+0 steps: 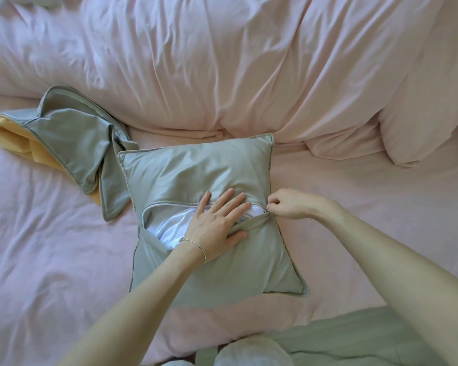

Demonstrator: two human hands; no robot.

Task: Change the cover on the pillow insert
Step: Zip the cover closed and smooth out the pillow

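A sage-green cushion cover (pixel 196 165) lies on the pink bed with the white pillow insert (pixel 167 228) showing through its gaping zip opening. My left hand (pixel 217 220) lies flat across the opening, fingers straight, pressing the insert and the cover's lower flap. My right hand (pixel 286 204) pinches the zip pull at the right end of the opening, by the cover's right edge. A second, empty cover (pixel 72 138), grey-green outside and yellow inside, lies crumpled to the left.
A bulky pink duvet (pixel 249 62) is heaped across the far side of the bed. The pink sheet (pixel 50 247) spreads left and right of the cushion. A green garment (pixel 341 339) and pale slippers sit at the bottom edge.
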